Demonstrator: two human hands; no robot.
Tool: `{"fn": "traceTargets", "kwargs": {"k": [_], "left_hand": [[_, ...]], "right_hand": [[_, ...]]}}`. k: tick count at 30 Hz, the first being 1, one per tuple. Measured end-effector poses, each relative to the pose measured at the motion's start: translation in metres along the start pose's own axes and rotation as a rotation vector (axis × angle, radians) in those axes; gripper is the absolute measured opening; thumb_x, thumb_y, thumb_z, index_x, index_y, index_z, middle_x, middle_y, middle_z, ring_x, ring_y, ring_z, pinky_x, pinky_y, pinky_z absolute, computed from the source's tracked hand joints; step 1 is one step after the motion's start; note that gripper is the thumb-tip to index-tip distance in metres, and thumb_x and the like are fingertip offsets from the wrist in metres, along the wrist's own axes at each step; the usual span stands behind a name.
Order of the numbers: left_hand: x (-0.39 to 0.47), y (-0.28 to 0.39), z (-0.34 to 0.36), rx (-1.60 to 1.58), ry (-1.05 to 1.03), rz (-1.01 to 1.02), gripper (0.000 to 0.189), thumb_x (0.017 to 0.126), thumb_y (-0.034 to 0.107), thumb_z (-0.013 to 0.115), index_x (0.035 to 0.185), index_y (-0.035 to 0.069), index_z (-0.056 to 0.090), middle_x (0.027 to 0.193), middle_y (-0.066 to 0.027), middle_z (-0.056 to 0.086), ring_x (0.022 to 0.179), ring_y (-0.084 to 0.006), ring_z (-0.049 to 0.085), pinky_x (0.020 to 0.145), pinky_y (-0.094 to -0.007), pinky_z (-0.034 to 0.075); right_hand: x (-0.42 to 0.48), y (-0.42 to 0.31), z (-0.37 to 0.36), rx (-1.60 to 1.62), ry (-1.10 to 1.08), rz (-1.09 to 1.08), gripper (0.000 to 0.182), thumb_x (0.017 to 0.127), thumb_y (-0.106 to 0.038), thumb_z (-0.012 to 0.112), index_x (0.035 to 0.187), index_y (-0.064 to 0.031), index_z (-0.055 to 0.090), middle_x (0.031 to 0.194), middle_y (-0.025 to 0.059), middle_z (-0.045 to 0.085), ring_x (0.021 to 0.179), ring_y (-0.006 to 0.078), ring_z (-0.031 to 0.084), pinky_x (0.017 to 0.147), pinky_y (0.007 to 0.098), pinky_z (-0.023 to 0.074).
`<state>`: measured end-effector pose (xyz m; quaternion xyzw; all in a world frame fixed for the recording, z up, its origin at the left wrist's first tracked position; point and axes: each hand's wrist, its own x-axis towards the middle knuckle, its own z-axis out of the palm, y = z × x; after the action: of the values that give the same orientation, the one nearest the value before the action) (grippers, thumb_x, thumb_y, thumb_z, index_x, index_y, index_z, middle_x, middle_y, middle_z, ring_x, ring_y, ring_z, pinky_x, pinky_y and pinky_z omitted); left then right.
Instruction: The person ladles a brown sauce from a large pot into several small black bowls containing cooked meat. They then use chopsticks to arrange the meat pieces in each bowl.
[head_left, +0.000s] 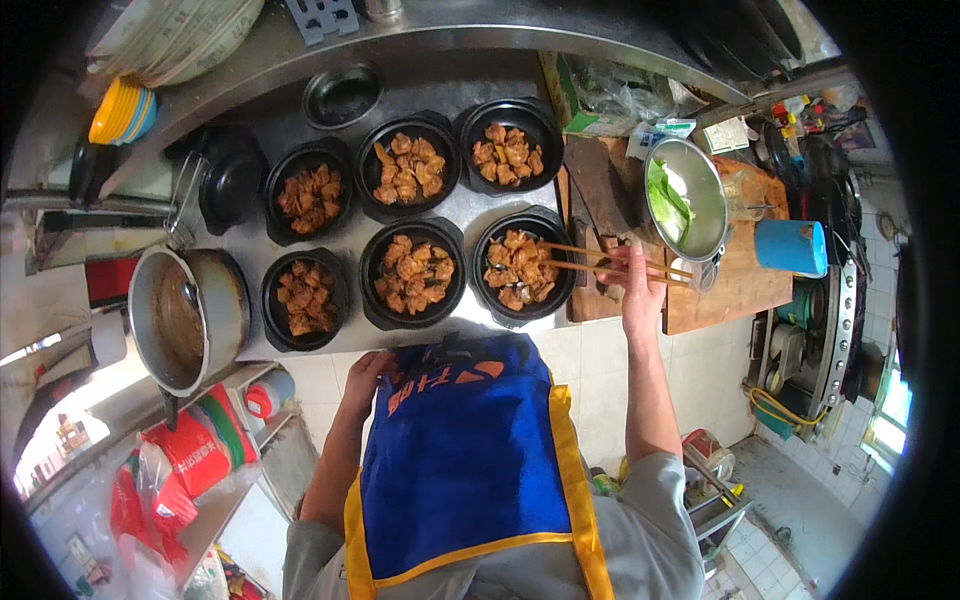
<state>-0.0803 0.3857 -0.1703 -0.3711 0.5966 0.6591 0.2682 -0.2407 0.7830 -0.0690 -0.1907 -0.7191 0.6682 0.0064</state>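
My right hand (636, 281) grips a pair of wooden chopsticks (585, 250). Their tips reach into the meat in the near right black pot (556, 298). Browned, sauced meat chunks (517, 262) fill its middle. Beside it are a near middle pot (373, 311) and a near left pot (271, 330), both with similar meat. Behind these stand a far left pot (276, 225), a far middle pot (369, 199) and a far right pot (551, 176), also holding meat. My left hand (369, 373) is low beside my blue apron (472, 450); its fingertips are partly hidden.
On the left a large metal pot (232, 300) sits tilted, near a black lid (231, 184). A steel bowl (705, 202) with green leaves stands right of the pots, by a wooden board (720, 300) and a blue container (787, 246). A metal shelf (480, 37) overhangs the back.
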Motion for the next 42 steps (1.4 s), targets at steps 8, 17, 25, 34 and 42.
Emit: {"fn": "traceTargets", "kwargs": {"k": [8, 17, 25, 34, 42], "left_hand": [[0.006, -0.08, -0.1, 0.107, 0.178, -0.104, 0.028, 0.089, 0.035, 0.055, 0.093, 0.008, 0.064, 0.077, -0.0029, 0.065, 0.067, -0.0103, 0.06, 0.056, -0.0244, 0.041], [-0.038, -0.167, -0.114, 0.252, 0.36, -0.225, 0.032, 0.088, 0.04, 0.054, 0.091, 0.009, 0.062, 0.075, -0.0027, 0.064, 0.065, -0.0124, 0.059, 0.055, -0.0286, 0.041], [-0.042, -0.135, -0.039, 0.078, 0.33, -0.176, 0.029, 0.09, 0.032, 0.056, 0.097, 0.004, 0.062, 0.078, -0.0052, 0.063, 0.068, -0.0131, 0.059, 0.056, -0.0273, 0.044], [-0.026, -0.151, -0.036, -0.017, 0.344, -0.205, 0.028, 0.089, 0.033, 0.057, 0.096, 0.007, 0.063, 0.078, -0.0036, 0.065, 0.066, -0.0109, 0.061, 0.052, -0.0233, 0.042], [-0.029, -0.15, -0.03, 0.004, 0.359, -0.207, 0.026, 0.089, 0.032, 0.056, 0.095, 0.007, 0.063, 0.076, -0.0026, 0.064, 0.066, -0.0104, 0.06, 0.052, -0.0234, 0.042]], "right_hand": [[0.045, -0.003, 0.053, 0.061, 0.033, -0.19, 0.036, 0.097, -0.028, 0.047, 0.11, 0.004, 0.056, 0.101, 0.0118, 0.062, 0.09, 0.0181, 0.063, 0.082, 0.0294, 0.0511], [0.143, 0.021, 0.085, 0.092, -0.116, -0.16, 0.034, 0.096, -0.027, 0.05, 0.11, 0.0029, 0.057, 0.1, 0.0114, 0.063, 0.088, 0.0191, 0.064, 0.077, 0.0283, 0.0519], [0.145, 0.003, 0.066, 0.238, -0.09, -0.108, 0.031, 0.095, -0.024, 0.053, 0.106, 0.004, 0.059, 0.093, 0.0097, 0.061, 0.072, 0.0174, 0.062, 0.067, 0.0277, 0.0531], [0.147, 0.016, 0.054, 0.172, -0.196, -0.084, 0.034, 0.096, -0.025, 0.05, 0.108, 0.0055, 0.057, 0.098, 0.0124, 0.061, 0.08, 0.0178, 0.062, 0.073, 0.0291, 0.0532], [0.151, 0.008, 0.045, 0.103, -0.083, -0.145, 0.038, 0.097, -0.029, 0.047, 0.108, 0.0058, 0.056, 0.095, 0.0131, 0.059, 0.079, 0.0198, 0.063, 0.073, 0.0302, 0.0531]]}}
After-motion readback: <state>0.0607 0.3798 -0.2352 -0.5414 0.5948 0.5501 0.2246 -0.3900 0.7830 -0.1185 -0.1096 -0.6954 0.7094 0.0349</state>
